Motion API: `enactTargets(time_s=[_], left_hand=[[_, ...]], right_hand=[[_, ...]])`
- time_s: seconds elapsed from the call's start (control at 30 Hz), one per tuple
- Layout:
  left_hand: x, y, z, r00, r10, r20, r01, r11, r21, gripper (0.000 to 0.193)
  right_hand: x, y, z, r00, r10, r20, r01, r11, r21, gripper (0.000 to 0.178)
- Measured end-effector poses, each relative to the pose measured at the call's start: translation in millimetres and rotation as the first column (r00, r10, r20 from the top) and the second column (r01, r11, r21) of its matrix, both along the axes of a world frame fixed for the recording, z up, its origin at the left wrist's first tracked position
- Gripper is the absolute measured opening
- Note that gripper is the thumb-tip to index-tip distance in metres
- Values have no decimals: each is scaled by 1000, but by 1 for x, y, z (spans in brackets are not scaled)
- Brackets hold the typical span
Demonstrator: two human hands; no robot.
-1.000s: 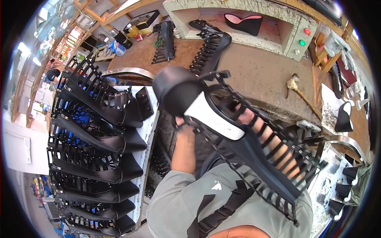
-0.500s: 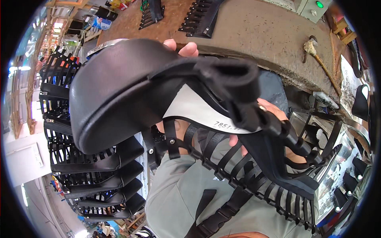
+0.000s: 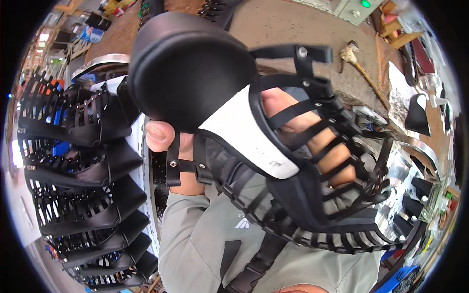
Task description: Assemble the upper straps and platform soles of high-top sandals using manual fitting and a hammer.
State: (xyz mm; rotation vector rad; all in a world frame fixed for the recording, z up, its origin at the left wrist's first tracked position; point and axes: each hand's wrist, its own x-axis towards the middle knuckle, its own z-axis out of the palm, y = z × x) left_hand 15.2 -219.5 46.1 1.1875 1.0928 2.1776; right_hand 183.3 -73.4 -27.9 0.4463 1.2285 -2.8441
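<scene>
A black strappy shoe upper (image 3: 190, 83) is held up in front of me, its rounded, padded-looking end at the upper left. A white lining panel (image 3: 246, 132) crosses its middle. Narrow straps with metal studs run along both sides toward the lower right. My left hand (image 3: 160, 136) grips the underside of the rounded end; the thumb shows and most fingers are hidden. Behind the right-hand straps, my right hand (image 3: 312, 139) holds the upper, its fingers partly covered by the straps.
Several similar black uppers (image 3: 93, 219) are stacked at the left, beside a curved metal rim (image 3: 105, 63). A hammer (image 3: 364, 73) lies on the worn workbench (image 3: 293, 29) ahead. White sheets and black pieces (image 3: 417, 115) are at the right.
The upper has turned so its inner side and white lining face me more fully, and its rounded end has risen. My left thumb and more of my right hand have come into view.
</scene>
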Motion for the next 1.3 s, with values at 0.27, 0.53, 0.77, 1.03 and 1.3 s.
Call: enactTargets(time_s=[0.27, 0.53, 0.77, 1.03, 1.3], left_hand=[[33, 24, 39, 943, 226, -245, -276, 942, -192, 73], [35, 51, 14, 988, 144, -48, -151, 966, -208, 64], [45, 53, 5, 866, 219, -450, -370, 885, -282, 57], [28, 86, -93, 998, 1, 59, 30, 850, -526, 72], [74, 38, -69, 958, -267, 108, 283, 940, -188, 118]], right_hand=[[-7, 13, 4, 983, 6, -184, 30, 981, 192, 51], [9, 35, 31, 975, 85, -207, -70, 995, 77, 68], [14, 29, -38, 958, -66, -281, 101, 989, 111, 66], [35, -7, -11, 928, -371, 36, 367, 893, -261, 58], [65, 52, -3, 645, -764, -11, 726, 607, 323, 64]])
